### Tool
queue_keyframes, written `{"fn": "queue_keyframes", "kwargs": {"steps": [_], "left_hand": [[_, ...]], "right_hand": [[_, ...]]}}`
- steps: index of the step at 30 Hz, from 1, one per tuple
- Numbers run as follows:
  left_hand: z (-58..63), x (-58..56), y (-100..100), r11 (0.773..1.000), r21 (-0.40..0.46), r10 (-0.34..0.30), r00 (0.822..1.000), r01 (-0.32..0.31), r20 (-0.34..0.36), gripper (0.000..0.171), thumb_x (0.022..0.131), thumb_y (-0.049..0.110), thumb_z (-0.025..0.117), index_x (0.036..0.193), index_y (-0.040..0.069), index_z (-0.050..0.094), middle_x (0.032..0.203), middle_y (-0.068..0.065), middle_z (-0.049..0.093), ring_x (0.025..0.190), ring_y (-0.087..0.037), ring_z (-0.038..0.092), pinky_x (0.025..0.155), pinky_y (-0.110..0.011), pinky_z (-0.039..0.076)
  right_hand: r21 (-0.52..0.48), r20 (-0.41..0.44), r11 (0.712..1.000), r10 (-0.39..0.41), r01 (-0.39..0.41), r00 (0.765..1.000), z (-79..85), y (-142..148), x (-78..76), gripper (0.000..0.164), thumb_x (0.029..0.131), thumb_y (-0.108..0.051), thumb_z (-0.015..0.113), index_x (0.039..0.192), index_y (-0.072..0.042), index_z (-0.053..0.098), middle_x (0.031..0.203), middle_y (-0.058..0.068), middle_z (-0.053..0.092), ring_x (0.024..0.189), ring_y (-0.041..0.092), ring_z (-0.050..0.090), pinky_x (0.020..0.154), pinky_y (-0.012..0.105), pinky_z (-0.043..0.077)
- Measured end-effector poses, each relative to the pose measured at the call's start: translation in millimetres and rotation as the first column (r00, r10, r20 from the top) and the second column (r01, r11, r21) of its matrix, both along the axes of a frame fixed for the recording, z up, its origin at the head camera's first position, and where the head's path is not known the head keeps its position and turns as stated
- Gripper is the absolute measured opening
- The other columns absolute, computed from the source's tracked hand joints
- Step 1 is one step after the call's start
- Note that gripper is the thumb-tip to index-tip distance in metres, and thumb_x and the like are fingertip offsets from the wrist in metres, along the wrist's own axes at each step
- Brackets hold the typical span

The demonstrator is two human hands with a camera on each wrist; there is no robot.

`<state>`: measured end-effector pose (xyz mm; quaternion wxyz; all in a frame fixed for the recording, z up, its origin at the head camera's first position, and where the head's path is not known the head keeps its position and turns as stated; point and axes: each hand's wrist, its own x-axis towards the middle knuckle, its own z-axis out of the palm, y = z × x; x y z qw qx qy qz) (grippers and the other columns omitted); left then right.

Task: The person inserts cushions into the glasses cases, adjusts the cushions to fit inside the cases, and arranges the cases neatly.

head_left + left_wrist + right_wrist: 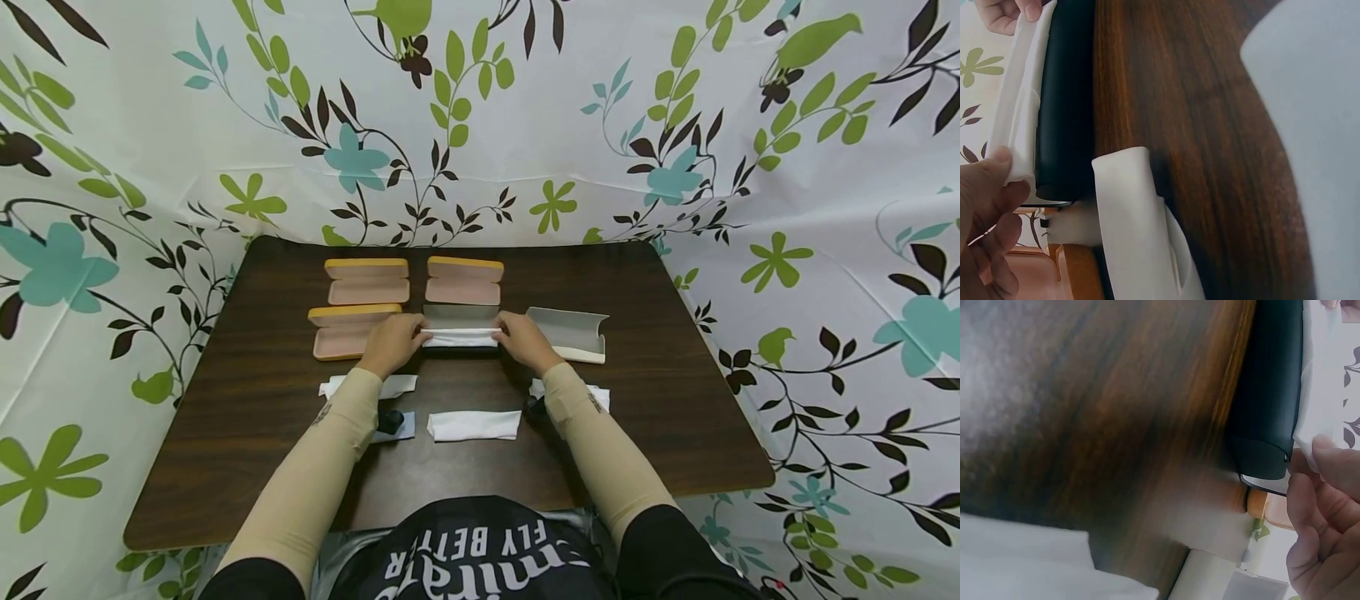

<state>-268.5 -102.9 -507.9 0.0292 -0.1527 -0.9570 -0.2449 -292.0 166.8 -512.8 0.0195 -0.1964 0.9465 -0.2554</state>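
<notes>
Cloth point(461, 335), white and folded into a long narrow strip, is stretched level between both hands at the base of an open black glasses case point(461, 315) with a grey lining. The left hand point(392, 343) pinches one end between thumb and curled fingers; the right hand point(528, 342) pinches the other end the same way. In the wrist views the strip runs along the case's upper edge; how far down inside it sits cannot be told.

Left of the black case stands an open orange case point(341, 342) with a pink lining, its right side partly behind the left hand. Two more of that kind, a back-left case point(368, 292) and a back-middle case point(462, 292), form the row behind. Right of the black case lies an open cream case point(581, 354), also lined in grey.

Nearer the person, a folded white cloth point(474, 426) lies between the forearms. A second white cloth point(397, 386) and a pale blue cloth point(406, 427) are partly hidden by the left arm, and another white cloth point(601, 399) by the right. All rest on a dark wooden table point(697, 433) before a leaf-patterned curtain point(525, 125).
</notes>
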Motion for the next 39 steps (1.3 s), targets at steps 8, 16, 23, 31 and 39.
{"fn": "queue_keyframes", "kwargs": {"steps": [8, 16, 23, 31, 39], "left_hand": [[-3.1, -4.1, 1.2, 0.999, -0.027, 0.017, 0.999, -0.017, -0.027, 0.019, 0.09, 0.029, 0.069, 0.101, 0.013, 0.07, 0.09, -0.003, 0.068, 0.079, -0.02, 0.064, 0.068, -0.04, 0.052], [-4.5, -7.7, 7.2, 0.997, -0.066, 0.036, 0.998, -0.039, -0.047, 0.019, 0.09, 0.027, 0.069, 0.102, 0.012, 0.072, 0.09, -0.005, 0.065, 0.077, -0.022, 0.064, 0.066, -0.041, 0.052], [-6.0, -10.7, 15.1, 0.991, -0.092, 0.093, 0.995, -0.094, -0.02, 0.014, 0.089, 0.025, 0.07, 0.097, 0.013, 0.073, 0.09, -0.006, 0.064, 0.078, -0.025, 0.064, 0.068, -0.045, 0.052], [-10.4, -18.7, 22.6, 0.979, -0.157, 0.144, 0.988, -0.134, 0.051, 0.015, 0.091, 0.027, 0.068, 0.098, 0.017, 0.076, 0.097, -0.008, 0.071, 0.086, -0.029, 0.068, 0.07, -0.049, 0.054], [-10.2, -14.0, 22.8, 0.974, -0.172, 0.144, 0.989, -0.147, -0.028, 0.019, 0.092, 0.028, 0.066, 0.081, 0.015, 0.075, 0.079, -0.01, 0.071, 0.068, -0.031, 0.067, 0.054, -0.046, 0.052]], "right_hand": [[0.048, 0.014, 0.999, 0.001, -0.001, 1.0, 1.1, -2.6, -6.5, 0.011, 0.093, -0.016, 0.066, 0.099, -0.008, 0.065, 0.096, 0.006, 0.067, 0.087, 0.019, 0.061, 0.081, 0.036, 0.05], [0.141, 0.011, 0.99, -0.004, 0.002, 1.0, -1.4, -4.3, -11.6, 0.018, 0.093, -0.019, 0.066, 0.105, -0.005, 0.068, 0.105, 0.009, 0.064, 0.097, 0.023, 0.062, 0.088, 0.037, 0.049], [0.234, 0.0, 0.972, -0.018, 0.017, 1.0, -4.5, -8.3, -15.1, 0.018, 0.093, -0.022, 0.066, 0.103, -0.007, 0.069, 0.105, 0.007, 0.063, 0.095, 0.023, 0.061, 0.086, 0.038, 0.049], [0.265, 0.047, 0.964, -0.04, 0.026, 0.998, -4.0, -11.0, -15.9, 0.019, 0.094, -0.023, 0.065, 0.105, -0.009, 0.072, 0.106, 0.007, 0.064, 0.098, 0.024, 0.062, 0.089, 0.039, 0.049], [0.249, 0.092, 0.969, -0.037, 0.013, 0.995, -5.3, -9.9, -15.5, 0.025, 0.096, -0.029, 0.061, 0.111, -0.011, 0.071, 0.108, 0.006, 0.065, 0.1, 0.022, 0.062, 0.088, 0.04, 0.05]]}}
